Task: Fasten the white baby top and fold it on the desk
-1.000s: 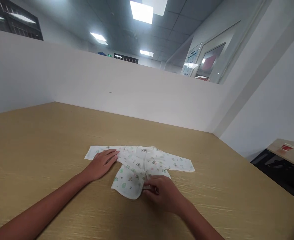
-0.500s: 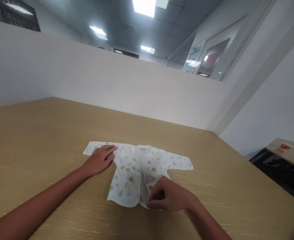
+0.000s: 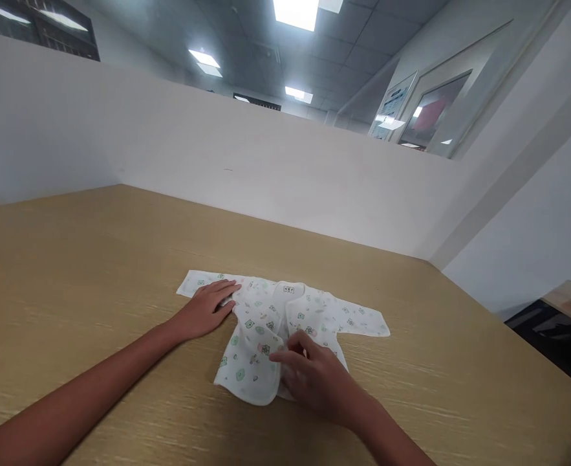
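Nearest the camera, the right hand (image 3: 314, 378) lies over the lower middle of a baby shirt (image 3: 280, 323). Its fingers (image 3: 285, 355) are curled onto the front flaps where they meet, and they seem to be pinching or pressing the cloth edge there; a firm grip cannot be told, since the back of the hand hides the fingertips. The spot fits tending the opening, because that is where the two flaps overlap.

A little farther, the left hand (image 3: 207, 309) is spread flat, palm down, on the shirt's left sleeve near the shoulder. That flat press likely pins the light garment so it does not slide on the smooth top.

The shirt lies face up and opened out in the middle of the counter (image 3: 96, 259), both sleeves stretched sideways and the collar pointing away. It is thin, soft white cotton with small green and pink prints, rounded hems and a tiny neck label.

The counter is pale wood grain with a matt finish. Beyond its far edge stands a plain white partition (image 3: 217, 155).
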`<action>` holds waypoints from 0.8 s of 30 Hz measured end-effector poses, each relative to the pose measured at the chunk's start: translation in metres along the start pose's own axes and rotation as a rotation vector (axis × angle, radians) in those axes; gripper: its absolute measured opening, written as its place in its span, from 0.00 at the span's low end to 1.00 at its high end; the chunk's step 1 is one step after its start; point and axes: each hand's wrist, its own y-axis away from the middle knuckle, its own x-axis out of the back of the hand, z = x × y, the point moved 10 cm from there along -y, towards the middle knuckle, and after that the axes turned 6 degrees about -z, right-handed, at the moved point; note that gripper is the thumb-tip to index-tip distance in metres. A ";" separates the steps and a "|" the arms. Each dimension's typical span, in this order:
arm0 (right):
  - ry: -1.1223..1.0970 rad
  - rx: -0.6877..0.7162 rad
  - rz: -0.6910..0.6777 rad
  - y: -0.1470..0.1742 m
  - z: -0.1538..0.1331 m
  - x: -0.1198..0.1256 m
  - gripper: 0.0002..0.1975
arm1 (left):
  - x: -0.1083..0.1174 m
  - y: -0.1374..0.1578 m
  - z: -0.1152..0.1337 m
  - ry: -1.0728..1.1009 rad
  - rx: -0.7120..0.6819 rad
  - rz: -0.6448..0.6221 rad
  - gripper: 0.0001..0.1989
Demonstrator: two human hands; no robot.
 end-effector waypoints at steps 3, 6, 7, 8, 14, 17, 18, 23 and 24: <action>0.025 0.072 0.077 -0.003 -0.011 -0.002 0.13 | 0.000 0.000 0.000 -0.001 0.007 -0.001 0.27; -0.112 0.117 0.074 -0.002 -0.023 0.006 0.09 | 0.000 0.001 -0.001 0.000 0.023 0.006 0.26; -0.179 0.126 0.048 -0.001 -0.025 0.009 0.10 | 0.000 0.001 0.000 0.003 0.022 0.005 0.26; -0.240 0.133 0.023 -0.001 -0.026 0.012 0.12 | 0.000 0.001 0.001 0.009 0.020 0.005 0.25; -0.226 -0.083 0.231 -0.028 0.036 0.040 0.03 | 0.002 0.001 0.003 0.069 0.015 0.014 0.25; -0.102 -0.240 0.218 -0.062 0.081 0.026 0.02 | 0.002 0.000 0.002 0.087 0.012 0.034 0.25; -0.077 -0.300 0.190 -0.073 0.095 0.018 0.02 | 0.002 0.000 0.002 0.092 0.013 0.039 0.24; -0.109 -0.498 0.032 -0.097 0.124 -0.015 0.07 | 0.002 -0.001 0.004 0.087 0.000 0.059 0.23; -0.131 -0.497 0.010 -0.099 0.121 -0.017 0.04 | 0.002 0.000 0.004 0.084 -0.005 0.063 0.23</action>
